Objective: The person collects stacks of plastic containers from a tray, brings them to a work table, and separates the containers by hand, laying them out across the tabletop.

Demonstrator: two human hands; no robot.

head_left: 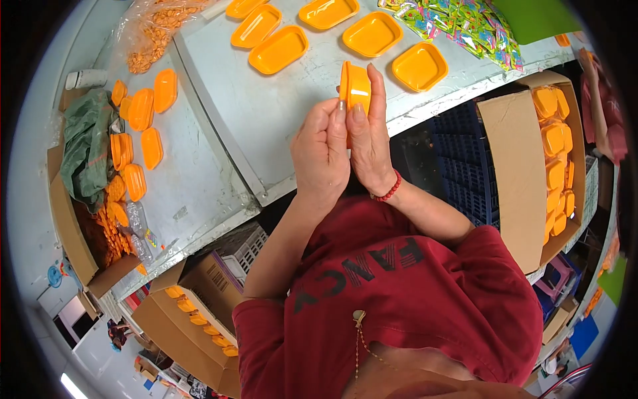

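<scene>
Between my two hands, above the table's near edge, an orange plastic container (359,88) stands on its side, its rim facing left. My left hand (321,149) has its fingers curled, with thumb and fingertips pressed at the rim side. My right hand (373,143), with a red bead bracelet at the wrist, supports the base side with its thumb in front and fingers extended behind. Whether a lid is fitted is hard to make out. Beyond my hands, open orange trays (420,66) lie face up on the table (299,106).
Colourful small packets (458,26) are heaped at the back right. Orange lids (141,110) lie on the left, near a bag of small orange pieces (159,33) and a green bag (86,143). Cardboard boxes (508,179) with orange containers stand below the table edge.
</scene>
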